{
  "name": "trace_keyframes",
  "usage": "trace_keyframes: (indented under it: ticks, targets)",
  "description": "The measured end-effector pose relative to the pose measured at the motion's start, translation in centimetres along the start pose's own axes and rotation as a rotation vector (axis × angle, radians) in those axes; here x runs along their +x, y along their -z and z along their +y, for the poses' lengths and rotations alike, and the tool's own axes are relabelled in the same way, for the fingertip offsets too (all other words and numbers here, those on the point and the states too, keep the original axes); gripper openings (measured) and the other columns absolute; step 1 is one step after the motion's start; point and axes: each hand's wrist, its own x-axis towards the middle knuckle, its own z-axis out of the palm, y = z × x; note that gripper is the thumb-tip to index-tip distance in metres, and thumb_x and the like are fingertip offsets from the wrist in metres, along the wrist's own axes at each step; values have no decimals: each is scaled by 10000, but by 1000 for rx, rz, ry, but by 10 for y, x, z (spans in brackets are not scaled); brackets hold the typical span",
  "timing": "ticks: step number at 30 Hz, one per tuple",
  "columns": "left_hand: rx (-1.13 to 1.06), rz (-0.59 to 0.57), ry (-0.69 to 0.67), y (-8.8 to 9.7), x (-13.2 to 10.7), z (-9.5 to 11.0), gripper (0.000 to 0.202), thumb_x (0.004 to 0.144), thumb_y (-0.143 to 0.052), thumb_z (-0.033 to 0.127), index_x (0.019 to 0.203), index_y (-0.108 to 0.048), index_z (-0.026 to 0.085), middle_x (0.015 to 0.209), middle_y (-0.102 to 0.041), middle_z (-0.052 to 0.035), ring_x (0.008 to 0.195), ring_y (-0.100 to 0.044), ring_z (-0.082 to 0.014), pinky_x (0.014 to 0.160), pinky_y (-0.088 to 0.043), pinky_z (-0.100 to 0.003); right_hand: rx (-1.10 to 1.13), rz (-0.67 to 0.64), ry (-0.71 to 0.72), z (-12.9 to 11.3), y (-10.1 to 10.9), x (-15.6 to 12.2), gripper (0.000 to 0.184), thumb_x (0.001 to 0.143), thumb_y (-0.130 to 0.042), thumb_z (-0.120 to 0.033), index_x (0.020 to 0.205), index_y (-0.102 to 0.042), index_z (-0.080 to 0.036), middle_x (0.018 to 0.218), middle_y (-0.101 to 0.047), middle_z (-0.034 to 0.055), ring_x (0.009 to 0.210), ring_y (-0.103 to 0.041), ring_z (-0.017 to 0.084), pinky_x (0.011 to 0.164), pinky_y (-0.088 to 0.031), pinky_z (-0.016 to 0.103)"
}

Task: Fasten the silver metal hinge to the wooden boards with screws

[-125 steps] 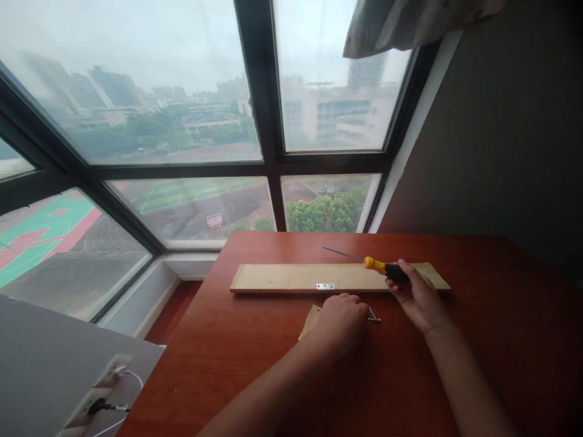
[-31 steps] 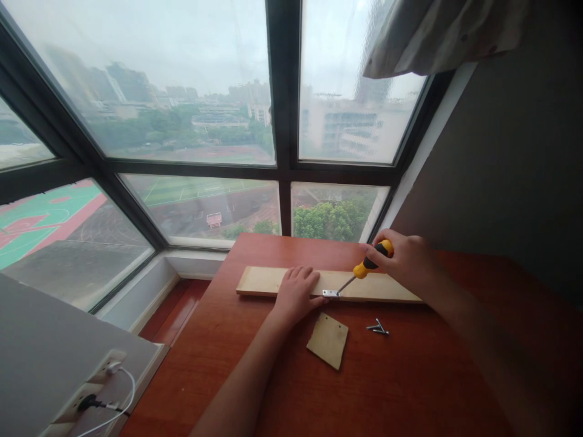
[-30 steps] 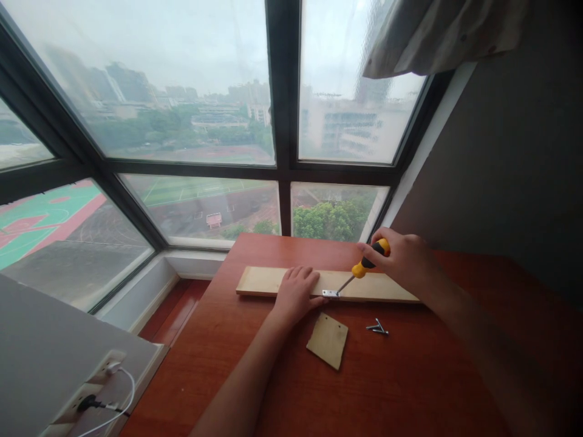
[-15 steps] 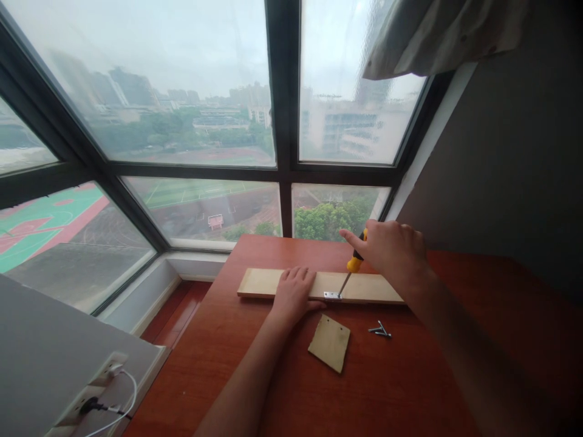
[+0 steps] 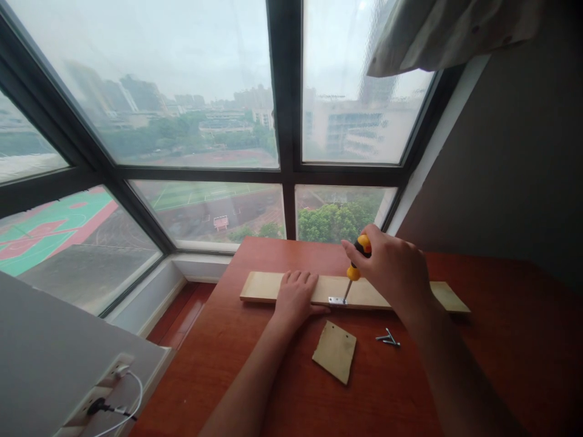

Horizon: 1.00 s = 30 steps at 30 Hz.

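A long pale wooden board (image 5: 268, 286) lies across the table. My left hand (image 5: 297, 296) holds it left of the middle, fingers over the top and thumb along the front edge. Closed around a yellow and black screwdriver (image 5: 353, 272) is my right hand (image 5: 397, 262). The screwdriver tilts, its tip meeting the right end of a small silver metal hinge or bracket (image 5: 336, 300) at the board's front edge. Whether a screw sits under the tip is too small to tell. My right wrist hides part of the board.
Nearer me on the reddish-brown table (image 5: 237, 364) lie a small wooden piece with two holes (image 5: 334, 353) and several loose screws (image 5: 388, 338). Windows (image 5: 195, 91) rise behind the table. At lower left, a wall socket (image 5: 98, 405) has cables plugged in.
My right hand has turned on the screwdriver, and more of its yellow handle end shows. My left hand stays on the board. The whole view has shifted slightly.
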Motion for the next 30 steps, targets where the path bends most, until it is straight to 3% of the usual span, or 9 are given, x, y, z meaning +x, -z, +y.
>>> trace_keyframes:
  ticks: [6,12,17,21,24,30]
  targets:
    - [-12,-3,11,-2,0,0,802,567,-733,685,1218,-524,265,1163,-589,-106,1095,-514,-324,1000,-324,-459,153,67,45,4,0,-9,277,865,-494,-471,995,-547,-232,795,-668,38,668,-590,203,515,-224,269]
    - [-10,8,1,-2,-1,0,815,558,-751,667,1217,-523,245,1156,-592,-110,1098,-512,-323,1001,-329,-458,39,27,-43,2,6,-11,368,831,-487,-601,848,-547,-238,634,-620,17,537,-539,182,504,-156,276]
    - [-24,-3,10,-1,0,0,787,566,-757,651,1212,-528,264,1171,-587,-103,1109,-509,-322,1003,-326,-458,6,-8,-68,3,7,-10,362,841,-468,-585,780,-561,-240,607,-608,19,542,-546,188,500,-154,285]
    - [-28,1,5,-1,0,0,791,565,-756,653,1216,-529,264,1172,-588,-102,1107,-509,-323,1007,-322,-459,140,-14,30,9,8,-10,254,842,-495,-406,1025,-578,-251,833,-682,27,688,-609,204,518,-261,287]
    - [-35,5,1,-1,1,0,798,567,-750,660,1217,-529,253,1161,-592,-105,1103,-510,-322,992,-336,-453,270,-59,116,12,11,-10,331,811,-490,-258,1138,-545,-266,1021,-682,17,812,-628,193,587,-348,284]
    - [-24,9,-1,-1,1,2,787,579,-734,673,1208,-532,245,1144,-599,-105,1091,-516,-316,998,-330,-450,213,-19,43,11,8,-9,241,864,-503,-442,973,-611,-257,913,-698,20,755,-628,211,574,-354,298]
